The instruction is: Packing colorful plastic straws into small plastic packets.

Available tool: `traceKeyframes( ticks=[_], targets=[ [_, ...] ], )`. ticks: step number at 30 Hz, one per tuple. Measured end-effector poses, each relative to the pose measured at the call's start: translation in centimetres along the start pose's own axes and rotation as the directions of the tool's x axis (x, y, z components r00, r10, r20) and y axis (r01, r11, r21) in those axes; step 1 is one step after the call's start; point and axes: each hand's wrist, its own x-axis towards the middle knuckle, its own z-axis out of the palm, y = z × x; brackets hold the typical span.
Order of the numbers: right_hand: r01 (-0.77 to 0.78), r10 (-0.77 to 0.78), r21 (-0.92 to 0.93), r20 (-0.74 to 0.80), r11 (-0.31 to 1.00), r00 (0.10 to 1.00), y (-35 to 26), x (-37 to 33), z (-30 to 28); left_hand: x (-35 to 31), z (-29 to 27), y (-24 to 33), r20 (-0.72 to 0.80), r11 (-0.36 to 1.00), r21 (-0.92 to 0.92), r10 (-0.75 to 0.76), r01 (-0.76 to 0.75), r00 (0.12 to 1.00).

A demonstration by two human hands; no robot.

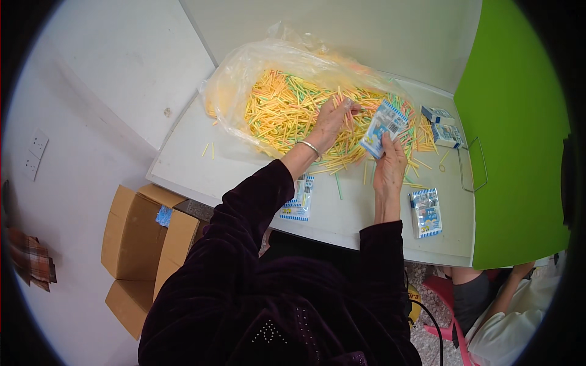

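A large heap of thin yellow, orange, pink and green sticks (287, 116) spills from a clear plastic bag (229, 91) on the table. Over the heap, my left hand (329, 126) is closed around a small bunch of pinkish and yellow sticks (348, 121). To its right, my right hand (390, 168) grips a blue-and-white printed packet (384, 127), tilted, with its upper end toward the heap. Whether that packet is open at its end, I cannot tell. My left sleeve partly covers more flat packets (298, 210) at the table's front edge.
Another stack of packets (426, 213) lies at the front right. Small blue-and-white boxes (447, 135) and a wire stand (475, 168) sit by the green partition (513, 122). An open cardboard box (131, 235) is at the lower left. Another person's arm (503, 299) shows at lower right.
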Motion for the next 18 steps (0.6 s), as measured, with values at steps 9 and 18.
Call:
traceKeyframes(
  ticks=[9,18],
  targets=[
    [-0.101,0.156,-0.370,0.123,0.924,0.980,-2.3,-2.2,-2.4,0.1,0.8,1.8,-0.003,0.983,-0.178,0.047,-0.047,0.999],
    [-0.144,0.321,-0.524,0.266,0.840,0.909,-3.5,-2.9,-3.4,-2.2,3.8,4.3,0.125,0.936,-0.348,-0.007,0.051,0.992]
  ],
)
